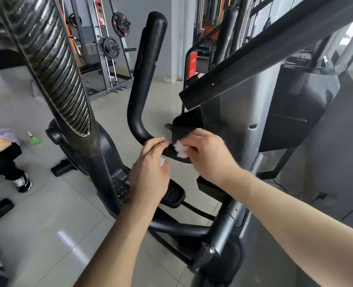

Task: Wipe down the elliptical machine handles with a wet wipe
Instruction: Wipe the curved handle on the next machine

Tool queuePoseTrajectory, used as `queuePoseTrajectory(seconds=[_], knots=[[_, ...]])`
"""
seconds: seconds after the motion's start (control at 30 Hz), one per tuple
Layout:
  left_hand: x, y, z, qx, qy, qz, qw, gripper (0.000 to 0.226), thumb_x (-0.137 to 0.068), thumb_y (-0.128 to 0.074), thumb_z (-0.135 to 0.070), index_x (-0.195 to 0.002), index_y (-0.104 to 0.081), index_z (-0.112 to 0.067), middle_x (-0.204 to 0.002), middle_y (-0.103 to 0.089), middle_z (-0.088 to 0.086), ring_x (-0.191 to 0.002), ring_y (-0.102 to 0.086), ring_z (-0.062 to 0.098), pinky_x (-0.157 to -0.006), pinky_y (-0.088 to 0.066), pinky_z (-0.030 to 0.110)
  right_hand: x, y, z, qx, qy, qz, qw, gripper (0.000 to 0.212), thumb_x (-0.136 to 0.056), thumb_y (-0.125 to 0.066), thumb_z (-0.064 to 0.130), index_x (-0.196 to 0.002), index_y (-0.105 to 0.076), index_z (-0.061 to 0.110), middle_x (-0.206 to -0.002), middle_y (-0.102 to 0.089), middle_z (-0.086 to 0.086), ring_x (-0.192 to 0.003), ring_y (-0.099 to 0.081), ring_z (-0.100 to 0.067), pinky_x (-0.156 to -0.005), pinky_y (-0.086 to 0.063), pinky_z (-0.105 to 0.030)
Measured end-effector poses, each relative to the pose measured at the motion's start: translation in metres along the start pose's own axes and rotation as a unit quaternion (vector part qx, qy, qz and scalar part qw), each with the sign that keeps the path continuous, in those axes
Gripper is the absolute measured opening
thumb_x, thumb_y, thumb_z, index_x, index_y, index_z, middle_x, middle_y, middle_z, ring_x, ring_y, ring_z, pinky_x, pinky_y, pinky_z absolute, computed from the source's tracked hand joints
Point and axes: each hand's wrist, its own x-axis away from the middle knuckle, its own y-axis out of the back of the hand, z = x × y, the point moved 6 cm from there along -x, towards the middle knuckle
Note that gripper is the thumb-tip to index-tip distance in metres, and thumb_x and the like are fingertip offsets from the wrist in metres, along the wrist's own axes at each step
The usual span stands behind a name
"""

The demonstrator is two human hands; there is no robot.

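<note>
A black curved elliptical handle [144,79] rises from the machine's centre and bends toward me at its lower end. My right hand [206,154] presses a crumpled white wet wipe [179,149] against that lower end, near the black bracket. My left hand [150,170] grips the same lower section just left of the wipe, and a small white scrap shows under its fingers. A ribbed black moving handle [53,65] stands large at the left.
The grey elliptical column and console [275,112] fill the right. Pedals [171,195] lie below my hands. A seated person's legs and sneakers [9,175] are at the left, near a green bottle [34,140]. Weight racks [111,48] stand behind on the tiled floor.
</note>
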Motion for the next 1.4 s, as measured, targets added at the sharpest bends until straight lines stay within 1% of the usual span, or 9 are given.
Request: queuePoseTrajectory(seconds=[0.2, 0.3, 0.53, 0.63, 0.8, 0.93, 1.07, 1.27, 1.4], knots=[[-0.002, 0.001, 0.003, 0.014, 0.013, -0.013, 1.000, 0.045, -0.090, -0.066, 0.001, -0.129, -0.066, -0.021, -0.140, -0.056, -0.020, -0.109, -0.063, 0.004, -0.082, -0.041, 0.009, 0.006, 0.007, -0.006, 0.027, 0.012, 0.078, 0.996, 0.025, -0.090, -0.061, -0.013, -0.097, -0.080, 0.002, -0.101, -0.070, -0.011, -0.091, -0.068, -0.024, -0.082, -0.048, -0.019], [-0.003, 0.001, 0.006, 0.024, 0.017, -0.019, 0.999, 0.043, -0.090, -0.064, 0.002, -0.127, -0.068, -0.020, -0.137, -0.058, -0.020, -0.114, -0.057, 0.001, -0.080, -0.028, -0.003, 0.002, 0.021, -0.018, 0.060, -0.012, 0.097, 0.993, 0.026, -0.082, -0.060, -0.014, -0.089, -0.079, 0.002, -0.094, -0.072, -0.012, -0.086, -0.068, -0.027, -0.077, -0.051, -0.026], [-0.004, 0.002, 0.001, 0.033, 0.006, -0.035, 0.999, 0.038, -0.086, -0.065, 0.003, -0.120, -0.068, -0.015, -0.129, -0.062, -0.013, -0.102, -0.065, 0.009, -0.082, -0.050, 0.023, -0.032, -0.026, 0.022, 0.020, 0.058, 0.158, 0.986, 0.021, -0.090, -0.061, -0.007, -0.092, -0.079, 0.003, -0.099, -0.066, -0.012, -0.088, -0.064, -0.028, -0.082, -0.052, -0.038], [-0.005, 0.001, 0.004, 0.023, 0.006, -0.035, 0.999, 0.040, -0.088, -0.068, 0.001, -0.123, -0.068, -0.016, -0.132, -0.061, -0.014, -0.106, -0.059, 0.000, -0.084, -0.038, 0.002, -0.009, -0.006, 0.002, 0.031, 0.065, 0.175, 0.982, 0.023, -0.083, -0.063, -0.013, -0.078, -0.077, 0.005, -0.092, -0.065, -0.010, -0.077, -0.062, -0.021, -0.074, -0.052, -0.021], [-0.004, -0.001, 0.007, 0.034, 0.024, -0.034, 0.999, 0.042, -0.090, -0.059, 0.004, -0.125, -0.068, -0.018, -0.133, -0.058, -0.019, -0.112, -0.051, -0.005, -0.076, -0.030, -0.009, 0.009, 0.021, -0.044, 0.083, -0.002, 0.216, 0.973, 0.034, -0.072, -0.061, -0.016, -0.061, -0.068, 0.016, -0.083, -0.065, -0.003, -0.075, -0.063, -0.020, -0.070, -0.054, -0.039], [-0.003, -0.002, 0.006, 0.034, 0.020, -0.033, 0.999, 0.042, -0.089, -0.064, 0.003, -0.126, -0.067, -0.017, -0.134, -0.058, -0.018, -0.105, -0.049, -0.012, -0.081, -0.034, -0.004, -0.005, 0.009, -0.005, 0.022, 0.069, 0.138, 0.988, 0.022, -0.086, -0.064, -0.008, -0.083, -0.078, 0.007, -0.092, -0.065, -0.007, -0.080, -0.065, -0.023, -0.075, -0.053, -0.032], [-0.004, -0.002, 0.002, 0.035, 0.018, -0.025, 0.999, 0.043, -0.089, -0.065, 0.000, -0.127, -0.067, -0.018, -0.135, -0.057, -0.018, -0.108, -0.063, 0.004, -0.088, -0.051, 0.023, -0.002, -0.004, 0.001, -0.004, 0.111, 0.134, 0.985, 0.022, -0.091, -0.064, -0.012, -0.093, -0.081, 0.001, -0.098, -0.066, -0.014, -0.089, -0.065, -0.030, -0.084, -0.052, -0.036], [-0.004, -0.003, -0.005, -0.006, 0.011, -0.013, 1.000, 0.034, -0.091, -0.067, -0.005, -0.124, -0.069, -0.014, -0.135, -0.058, -0.014, -0.109, -0.058, 0.004, -0.088, -0.041, 0.020, 0.019, 0.020, -0.058, 0.014, 0.031, 0.056, 0.998, 0.024, -0.088, -0.065, -0.015, -0.097, -0.080, 0.002, -0.101, -0.068, -0.008, -0.087, -0.069, -0.024, -0.083, -0.051, -0.019], [0.000, -0.009, -0.026, -0.021, -0.015, 0.012, 1.000, 0.026, -0.094, -0.071, -0.025, -0.119, -0.072, -0.018, -0.130, -0.060, -0.017, -0.104, -0.064, 0.009, -0.083, -0.042, 0.022, 0.039, 0.023, -0.084, -0.018, -0.078, -0.070, 0.994, 0.021, -0.090, -0.066, -0.009, -0.097, -0.079, 0.006, -0.101, -0.068, -0.003, -0.086, -0.066, -0.019, -0.078, -0.052, -0.022]])
